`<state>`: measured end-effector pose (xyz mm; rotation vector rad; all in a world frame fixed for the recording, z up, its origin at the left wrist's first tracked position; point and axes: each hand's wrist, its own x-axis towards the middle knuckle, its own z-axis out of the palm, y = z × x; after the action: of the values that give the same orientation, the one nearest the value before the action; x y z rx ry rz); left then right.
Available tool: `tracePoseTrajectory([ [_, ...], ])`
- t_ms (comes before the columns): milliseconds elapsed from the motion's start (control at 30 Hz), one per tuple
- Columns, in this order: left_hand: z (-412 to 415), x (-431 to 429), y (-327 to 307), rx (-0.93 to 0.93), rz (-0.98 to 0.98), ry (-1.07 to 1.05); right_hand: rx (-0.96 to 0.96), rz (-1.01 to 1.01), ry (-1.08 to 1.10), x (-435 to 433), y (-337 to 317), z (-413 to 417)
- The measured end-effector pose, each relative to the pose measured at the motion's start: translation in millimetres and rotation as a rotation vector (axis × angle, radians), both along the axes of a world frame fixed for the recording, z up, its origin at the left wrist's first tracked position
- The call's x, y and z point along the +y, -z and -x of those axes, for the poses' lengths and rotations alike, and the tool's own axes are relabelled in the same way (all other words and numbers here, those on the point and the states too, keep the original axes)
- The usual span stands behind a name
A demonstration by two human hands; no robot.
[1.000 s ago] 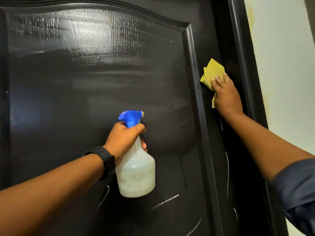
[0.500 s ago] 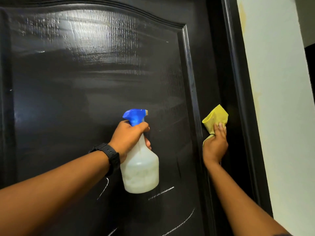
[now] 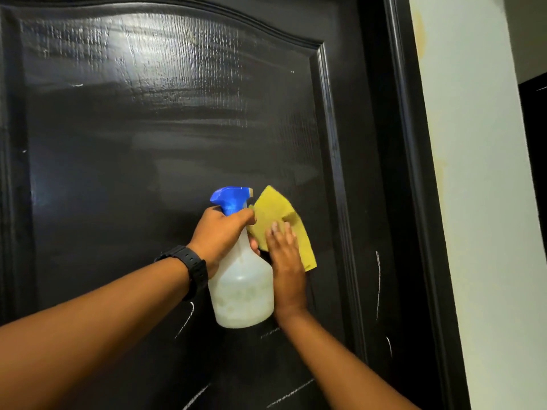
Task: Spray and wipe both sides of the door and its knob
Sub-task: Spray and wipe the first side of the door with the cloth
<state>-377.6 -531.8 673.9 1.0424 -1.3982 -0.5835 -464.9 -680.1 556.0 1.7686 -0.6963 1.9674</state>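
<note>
**One bottle, one cloth, two hands on a black door**

Head view, and the count is short. One spray bottle, one yellow cloth, two bare hands, and one black wristwatch on the left wrist.

The left hand is wrapped round the neck of the bottle just under the blue trigger head, fingers curled tight, and holds it upright in front of the door. The bottle's body is cloudy white plastic, and its nozzle points right, toward the cloth.

The right hand lies flat, fingers straight, pressing the cloth against the door just right of the bottle. It is a little blurred. The cloth's top corner sticks up beside the trigger head, and its lower edge shows past the hand on the right.

Now the surface. A single door, glossy black with a wood-grain texture, fills most of the view. It has one raised panel with an arched top edge, and both hands work in the panel's lower right part. Light glares in bands across the upper panel. Several thin white streaks mark the lower door.

To the right stands the black door frame, then a pale wall with a yellowish stain near the top. At the far right edge there is a dark area.
</note>
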Motion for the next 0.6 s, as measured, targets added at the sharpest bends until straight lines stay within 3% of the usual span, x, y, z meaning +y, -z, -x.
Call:
tracePoseTrajectory([
  [200, 1, -13, 16, -0.002, -0.013, 0.000, 0.409, 0.161, 0.182, -1, 15, 42],
  [400, 15, -22, 28, -0.007, -0.046, 0.044, 0.684, 0.315, 0.318, -11, -1, 83],
  [500, 22, -20, 28, -0.016, -0.057, 0.058, 0.736, 0.348, 0.383, -16, -9, 114],
  [600, 19, -20, 27, -0.004, -0.076, 0.073, 0.671, 0.289, 0.436, -24, -11, 143],
])
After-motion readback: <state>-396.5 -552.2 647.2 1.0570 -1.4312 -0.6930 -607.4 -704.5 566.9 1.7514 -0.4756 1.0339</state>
